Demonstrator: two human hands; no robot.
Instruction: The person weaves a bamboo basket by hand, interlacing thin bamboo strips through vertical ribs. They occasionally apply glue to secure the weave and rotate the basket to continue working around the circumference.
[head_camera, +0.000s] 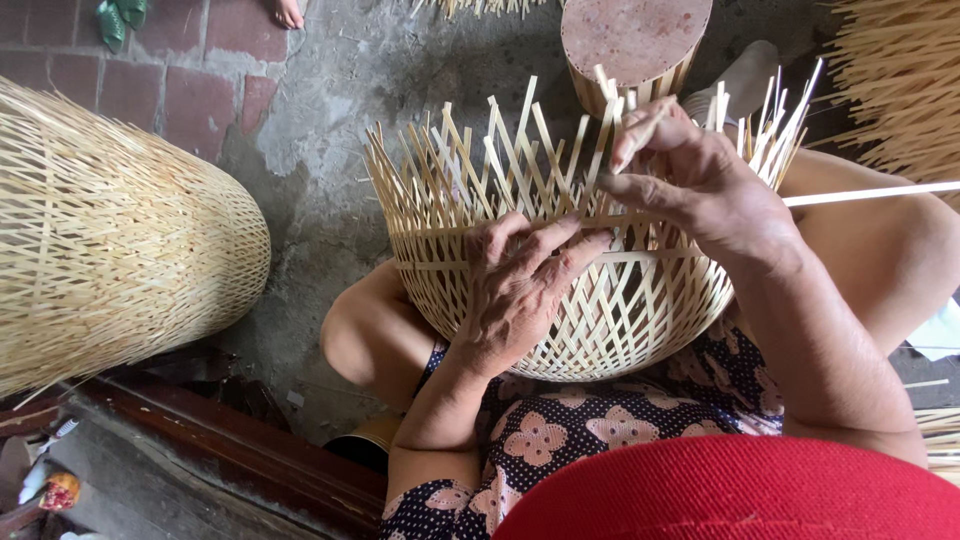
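Both hands grip: left hand (520, 290) presses woven basket (560, 270), right hand (700, 180) pinches strip (640, 135).

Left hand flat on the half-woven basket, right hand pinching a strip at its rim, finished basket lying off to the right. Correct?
Not quite: in the head view the finished basket lies to the left. The left hand does rest on the half-woven basket, and the right hand pinches a strip.

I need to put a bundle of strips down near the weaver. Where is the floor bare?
Bare concrete floor lies between the finished woven basket at left and the half-woven basket on the lap. It is crowded around the left hand, right hand, wooden stump and loose strips.
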